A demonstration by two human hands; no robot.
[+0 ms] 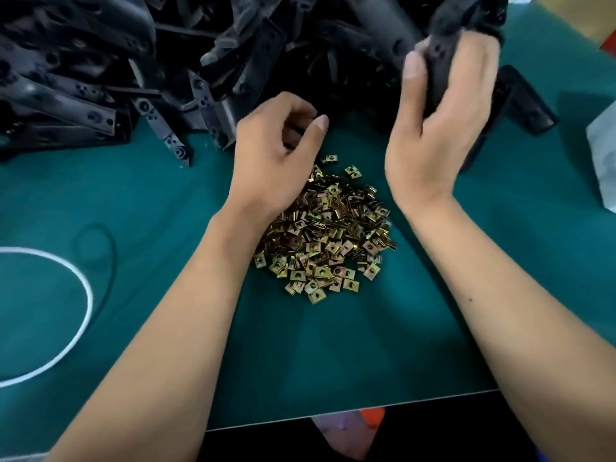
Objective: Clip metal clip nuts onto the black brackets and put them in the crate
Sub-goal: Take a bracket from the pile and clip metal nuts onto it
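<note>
A heap of brass-coloured metal clip nuts (328,238) lies on the green table mat (140,208) between my forearms. My right hand (443,118) is raised above the mat and shut on a black bracket (440,65), which is blurred. My left hand (276,155) hovers at the far edge of the nut heap with its fingers curled in; whether it holds a nut is hidden. A big pile of black brackets (133,68) fills the back of the table. No crate is in view.
Another black bracket (523,101) lies to the right of my right hand. A white cord loop (85,295) rests at the left. A pale bag (603,151) sits at the right edge. The table's front edge (350,411) runs below the nuts.
</note>
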